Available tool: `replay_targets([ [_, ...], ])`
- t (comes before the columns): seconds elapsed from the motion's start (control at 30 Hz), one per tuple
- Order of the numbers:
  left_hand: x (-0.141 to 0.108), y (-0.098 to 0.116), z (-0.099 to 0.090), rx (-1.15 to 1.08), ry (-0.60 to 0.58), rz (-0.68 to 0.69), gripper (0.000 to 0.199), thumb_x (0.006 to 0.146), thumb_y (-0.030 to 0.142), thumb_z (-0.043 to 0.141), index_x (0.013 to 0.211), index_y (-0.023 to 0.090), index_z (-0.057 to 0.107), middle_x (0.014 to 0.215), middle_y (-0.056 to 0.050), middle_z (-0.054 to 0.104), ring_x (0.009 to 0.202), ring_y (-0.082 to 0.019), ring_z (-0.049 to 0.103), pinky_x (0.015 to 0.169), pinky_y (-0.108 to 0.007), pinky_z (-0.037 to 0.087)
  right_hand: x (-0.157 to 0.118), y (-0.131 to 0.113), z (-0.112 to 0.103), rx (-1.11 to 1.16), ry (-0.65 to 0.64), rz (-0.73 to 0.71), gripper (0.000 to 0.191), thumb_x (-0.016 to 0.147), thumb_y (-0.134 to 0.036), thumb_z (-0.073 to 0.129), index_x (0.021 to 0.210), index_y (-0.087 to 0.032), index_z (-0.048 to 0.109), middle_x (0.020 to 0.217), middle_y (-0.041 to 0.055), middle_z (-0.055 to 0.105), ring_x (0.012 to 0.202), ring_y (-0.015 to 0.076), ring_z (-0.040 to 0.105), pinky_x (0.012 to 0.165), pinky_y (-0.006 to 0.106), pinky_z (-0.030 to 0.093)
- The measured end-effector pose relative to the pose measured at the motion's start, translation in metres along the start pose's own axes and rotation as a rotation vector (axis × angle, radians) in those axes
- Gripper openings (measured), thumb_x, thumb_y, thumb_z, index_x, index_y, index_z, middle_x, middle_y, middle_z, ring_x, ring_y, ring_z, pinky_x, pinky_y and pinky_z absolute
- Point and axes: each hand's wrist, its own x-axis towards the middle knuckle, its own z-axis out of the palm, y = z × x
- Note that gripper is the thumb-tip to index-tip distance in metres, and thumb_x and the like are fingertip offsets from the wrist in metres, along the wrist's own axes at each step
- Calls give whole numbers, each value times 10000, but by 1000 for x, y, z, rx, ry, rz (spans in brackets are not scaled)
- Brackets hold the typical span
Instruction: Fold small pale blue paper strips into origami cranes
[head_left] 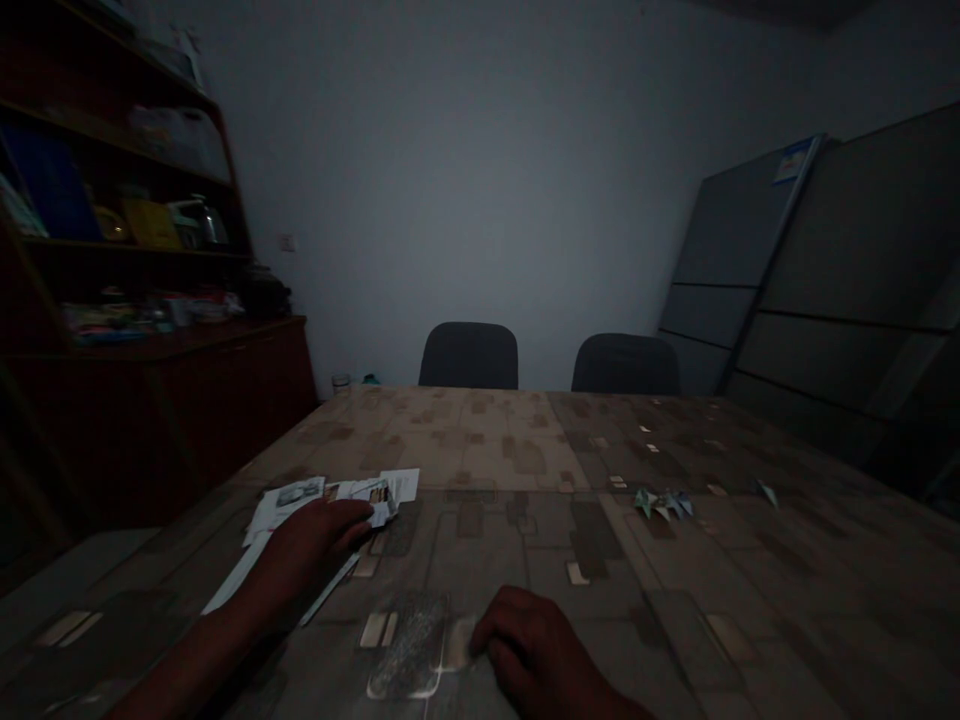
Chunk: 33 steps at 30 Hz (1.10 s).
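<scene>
White paper sheets (330, 497) lie in a loose pile on the near left part of the table (525, 470), some printed with small pictures. The left hand (315, 540) rests palm down on this pile, its fingers stretched flat and slightly spread over the top sheets, the fingertips touching a small printed slip (379, 495) at the pile's right edge; it pins the paper rather than gripping it. The right hand (525, 640) lies on the bare tablecloth near the front edge, well apart from the pile, its fingers curled loosely under, holding nothing that shows. Farther right on the table sits a small cluster of folded paper pieces (664, 503), with one more (766, 491) just beyond. Two dark chairs (469, 355) stand at the far side, a wooden shelf unit (112, 250) at the left wall
</scene>
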Motion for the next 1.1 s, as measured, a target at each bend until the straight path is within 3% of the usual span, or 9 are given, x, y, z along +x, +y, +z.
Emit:
replay_targets([
  [0.27, -2, -3, 4, 58, -23, -2, 389, 915, 433, 473, 1133, 235, 727, 1217, -104, 728, 1097, -316, 670, 916, -384, 495, 1, 1, 1, -6, -14, 15, 305, 720, -1, 503, 846, -185, 711, 814, 46, 689, 802, 180, 655, 742, 248, 471],
  [0.53, 0, -7, 6, 65, -7, -6, 400, 881, 450, 490, 1070, 219, 757, 1173, -128, 746, 1080, -345, 680, 922, -408, 501, -2, -1, 0, -9, -17, 35, 295, 721, 4, 516, 853, -182, 704, 838, 52, 691, 826, 185, 653, 758, 250, 467],
  [0.8, -3, 6, -1, 95, 2, -63, 410, 924, 323, 385, 1021, 233, 773, 1035, -76, 796, 953, -345, 717, 771, -367, 501, 1, -4, -1, 6, -8, 27, 307, 712, 23, 516, 850, -165, 715, 819, 56, 693, 809, 176, 659, 746, 239, 469],
  [1.1, 0, 7, -6, 27, -19, -130, 369, 891, 383, 462, 926, 207, 785, 971, -100, 801, 894, -319, 712, 718, -343, 457, 0, -5, -2, 23, 4, 4, 292, 732, 9, 510, 855, -156, 717, 817, 63, 689, 803, 175, 655, 746, 244, 477],
])
